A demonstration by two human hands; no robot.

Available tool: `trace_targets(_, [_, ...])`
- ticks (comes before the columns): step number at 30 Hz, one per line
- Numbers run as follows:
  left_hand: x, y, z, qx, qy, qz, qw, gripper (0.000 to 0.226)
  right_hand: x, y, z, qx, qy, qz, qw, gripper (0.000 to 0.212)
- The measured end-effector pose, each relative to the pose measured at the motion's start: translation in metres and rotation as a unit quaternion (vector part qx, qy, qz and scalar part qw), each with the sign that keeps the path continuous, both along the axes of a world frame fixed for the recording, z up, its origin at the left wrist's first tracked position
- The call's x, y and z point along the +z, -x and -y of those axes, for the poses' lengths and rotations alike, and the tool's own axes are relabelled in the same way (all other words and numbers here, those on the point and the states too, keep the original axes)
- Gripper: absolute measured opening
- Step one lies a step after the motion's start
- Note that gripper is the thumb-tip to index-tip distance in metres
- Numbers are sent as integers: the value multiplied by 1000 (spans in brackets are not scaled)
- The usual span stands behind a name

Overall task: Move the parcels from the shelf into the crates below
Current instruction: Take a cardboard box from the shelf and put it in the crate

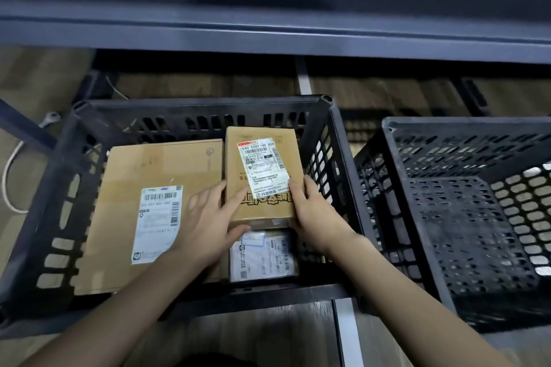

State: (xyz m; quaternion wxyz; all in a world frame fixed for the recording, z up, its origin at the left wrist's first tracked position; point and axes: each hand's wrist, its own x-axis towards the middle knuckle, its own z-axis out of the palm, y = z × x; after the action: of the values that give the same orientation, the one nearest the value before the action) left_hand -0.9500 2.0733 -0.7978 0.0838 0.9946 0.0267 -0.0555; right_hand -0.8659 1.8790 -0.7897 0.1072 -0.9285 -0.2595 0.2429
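Cardboard parcel [262, 173], gripped by both hands, half-hides a grey pouch [264, 256].

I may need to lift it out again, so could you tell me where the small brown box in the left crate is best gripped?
Grip the small brown box by its two long sides from above, as the left hand and right hand do: it lies flat, label up, with those sides exposed.

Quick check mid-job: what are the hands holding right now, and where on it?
Both hands hold the small cardboard parcel inside the left crate: the left hand at its near-left edge, the right hand at its near-right corner.
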Motion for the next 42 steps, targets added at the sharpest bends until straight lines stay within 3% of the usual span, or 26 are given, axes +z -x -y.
trace_targets(4, [-10,-8,-2,-32,-32,5,999,74,-15,-3,-6,11,59,-24,998,77])
trace_targets(12, [-29,-23,-5,-69,-43,-62,995,73,-18,-10,-17,44,119,-24,992,78])
trace_targets(18, [-15,-36,0,-72,-63,-101,990,98,-7,-17,-20,50,133,-41,989,65])
trace_targets(22, [-5,-57,4,-68,-103,-93,988,63,2,-32,-25,41,142,-9,989,59])
trace_targets(28, [-9,-77,-7,-37,-99,-100,989,66,-5,-45,-37,66,105,56,991,76])
trace_targets(38, [-10,-91,-15,-66,-140,-125,980,53,-11,-59,-45,78,125,35,988,69])
trace_targets(42, [-6,-88,-11,-79,-173,-92,977,52,-7,-45,-50,48,109,53,991,71])
